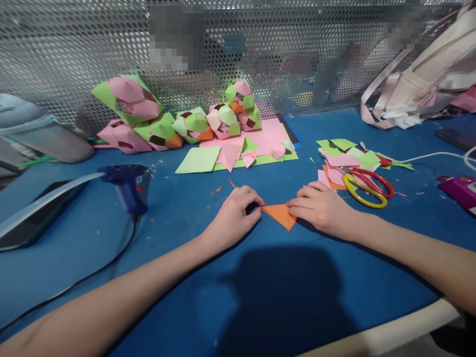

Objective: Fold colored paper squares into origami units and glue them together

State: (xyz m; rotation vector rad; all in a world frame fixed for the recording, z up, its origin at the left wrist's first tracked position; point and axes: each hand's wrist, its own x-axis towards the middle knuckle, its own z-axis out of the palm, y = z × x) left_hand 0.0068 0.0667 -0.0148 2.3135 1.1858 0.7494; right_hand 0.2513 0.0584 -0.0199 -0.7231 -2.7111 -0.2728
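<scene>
A small piece of orange paper [279, 214], folded into a triangle, lies on the blue tabletop with one point toward me. My left hand [238, 213] pinches its left corner between thumb and fingers. From the other side, my right hand [322, 206] holds the right corner, its fingers over the paper and its thumb out of sight. Just beyond my right hand are red-and-yellow-handled scissors [366, 187], resting on a pile of pink, green and orange paper scraps [349, 157].
Folded paper shapes [193, 123] stand along the perforated metal screen [260, 59]. Before them lie pink sheets [266, 136] and a green square stack [199, 158]. At left are a blue glue gun [128, 186] with cord and a dark phone [40, 215]; at right, a purple object [459, 192].
</scene>
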